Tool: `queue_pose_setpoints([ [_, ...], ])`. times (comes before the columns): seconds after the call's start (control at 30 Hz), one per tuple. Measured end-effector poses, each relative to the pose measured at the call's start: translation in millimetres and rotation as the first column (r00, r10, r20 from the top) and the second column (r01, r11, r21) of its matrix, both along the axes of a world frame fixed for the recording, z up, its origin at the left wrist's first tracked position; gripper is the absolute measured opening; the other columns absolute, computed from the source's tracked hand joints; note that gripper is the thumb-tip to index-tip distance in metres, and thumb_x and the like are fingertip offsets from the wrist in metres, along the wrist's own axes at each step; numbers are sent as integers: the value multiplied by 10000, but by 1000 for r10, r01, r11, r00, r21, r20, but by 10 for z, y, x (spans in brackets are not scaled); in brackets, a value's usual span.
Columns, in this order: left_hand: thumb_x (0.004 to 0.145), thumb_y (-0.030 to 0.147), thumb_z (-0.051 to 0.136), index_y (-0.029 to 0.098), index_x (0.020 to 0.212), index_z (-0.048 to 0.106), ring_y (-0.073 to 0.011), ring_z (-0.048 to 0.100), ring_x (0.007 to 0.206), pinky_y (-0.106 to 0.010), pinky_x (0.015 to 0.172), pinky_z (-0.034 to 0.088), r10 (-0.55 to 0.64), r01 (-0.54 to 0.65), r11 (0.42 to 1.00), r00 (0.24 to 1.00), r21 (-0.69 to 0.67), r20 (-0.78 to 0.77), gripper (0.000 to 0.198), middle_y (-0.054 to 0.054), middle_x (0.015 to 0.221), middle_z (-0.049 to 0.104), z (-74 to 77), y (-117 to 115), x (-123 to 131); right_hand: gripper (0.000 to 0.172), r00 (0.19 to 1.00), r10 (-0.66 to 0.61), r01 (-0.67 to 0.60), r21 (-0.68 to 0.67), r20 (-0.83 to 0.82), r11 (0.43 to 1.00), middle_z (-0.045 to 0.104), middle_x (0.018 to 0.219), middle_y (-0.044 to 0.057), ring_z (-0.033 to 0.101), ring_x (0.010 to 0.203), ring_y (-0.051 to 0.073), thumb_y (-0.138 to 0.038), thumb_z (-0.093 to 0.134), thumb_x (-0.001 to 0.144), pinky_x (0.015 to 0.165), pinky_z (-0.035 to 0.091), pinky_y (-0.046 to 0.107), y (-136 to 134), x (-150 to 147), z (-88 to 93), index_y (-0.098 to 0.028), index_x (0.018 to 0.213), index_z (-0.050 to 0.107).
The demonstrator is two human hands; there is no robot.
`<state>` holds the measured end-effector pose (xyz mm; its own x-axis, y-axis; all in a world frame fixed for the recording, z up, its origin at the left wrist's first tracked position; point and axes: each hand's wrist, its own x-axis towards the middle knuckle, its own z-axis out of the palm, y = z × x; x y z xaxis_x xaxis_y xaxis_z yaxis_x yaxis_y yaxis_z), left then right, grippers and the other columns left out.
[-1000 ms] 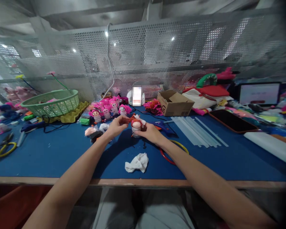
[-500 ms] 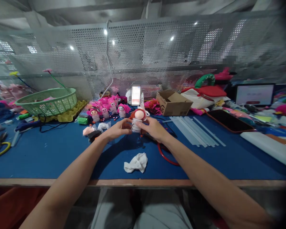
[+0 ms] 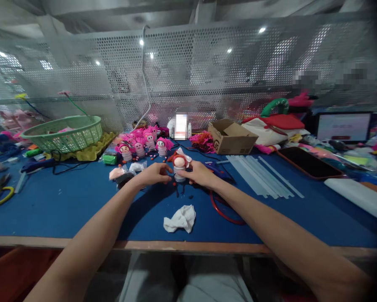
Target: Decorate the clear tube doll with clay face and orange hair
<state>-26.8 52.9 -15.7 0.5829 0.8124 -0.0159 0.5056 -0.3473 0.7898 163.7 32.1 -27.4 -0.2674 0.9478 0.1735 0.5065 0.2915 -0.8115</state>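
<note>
A small doll (image 3: 180, 164) with orange-red hair, a plain pale head and a white wrapped body is upright over the blue table, dark legs dangling below it. My right hand (image 3: 199, 173) grips its body from the right side, thumb in front. Just left of the doll, my left hand (image 3: 157, 173) is apart from it with fingers loosely curled and spread, holding nothing. Crumpled white tissue (image 3: 180, 218) lies nearer to me. Behind the left hand stand several pink-haired dolls (image 3: 138, 147) with drawn faces.
At the left are a green basket (image 3: 62, 136) and yellow-handled scissors (image 3: 1, 196). A cardboard box (image 3: 234, 142), translucent glue sticks (image 3: 260, 176), a phone (image 3: 310, 162) and a red ring-shaped cord (image 3: 221, 212) lie to the right. Perforated metal panel (image 3: 188, 79) closes off the back.
My left hand has let go of the doll and moved slightly left. The doll is slightly lower, held by my right hand alone. The view has shifted a little.
</note>
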Motion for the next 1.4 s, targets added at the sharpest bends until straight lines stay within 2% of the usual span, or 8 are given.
queue_pose_setpoints([
  [0.13,625,306,596,122,820,604,-138,547,559,-224,525,390,49,-44,995,997,92,-60,269,-2,583,614,-76,54,3,430,996,-22,15,75,86,997,658,766,35,565,501,133,-357,620,674,506,444,257,42,-23,-34,-139,1043,577],
  [0.23,627,317,587,129,757,637,-143,547,586,-226,540,383,60,-47,991,993,124,-103,234,-13,633,641,-123,67,28,409,994,-31,15,160,103,987,665,859,53,604,733,187,-342,631,664,665,460,285,48,-33,-47,-125,1009,602],
  [0.37,641,342,568,135,681,643,-135,534,561,-220,515,364,64,-45,990,988,136,-143,224,-9,610,642,-158,59,69,451,997,-27,14,181,67,983,656,969,76,596,862,209,-338,617,679,761,447,308,56,-20,-76,-121,1071,573],
  [0.67,652,308,532,137,671,583,-124,544,560,-207,513,397,47,-29,993,986,113,-158,179,1,604,626,51,4,-15,444,997,-54,44,159,62,986,671,941,63,612,828,203,-348,643,653,741,457,300,70,2,-100,-134,1038,591],
  [0.83,614,324,593,141,745,583,-144,542,580,-232,523,394,93,-59,984,976,171,-198,225,-2,612,596,73,-9,-38,451,995,-61,48,167,77,985,680,909,52,618,807,202,-370,647,646,722,459,294,82,-14,-116,-145,1034,596],
  [0.97,609,409,625,135,920,529,-154,539,663,-256,574,420,204,-177,941,977,287,-66,426,-27,751,584,74,-11,-11,507,998,-19,8,175,59,985,673,942,53,613,834,205,-355,642,651,735,458,295,74,-41,-117,-145,1105,560],
  [1.13,614,378,656,146,983,491,-164,557,828,-283,713,455,148,-190,938,976,289,161,466,-59,922,590,71,-25,53,486,998,44,-50,189,33,981,661,985,49,603,876,205,-288,639,653,770,446,292,36,-81,-94,-146,1110,554],
  [1.4,643,367,641,146,1038,478,-168,552,873,-285,751,440,166,-222,936,963,273,213,481,-57,938,582,57,-62,121,469,997,61,-70,178,51,981,665,961,35,605,840,198,-266,632,656,749,448,286,17,-87,-87,-157,1106,557],
])
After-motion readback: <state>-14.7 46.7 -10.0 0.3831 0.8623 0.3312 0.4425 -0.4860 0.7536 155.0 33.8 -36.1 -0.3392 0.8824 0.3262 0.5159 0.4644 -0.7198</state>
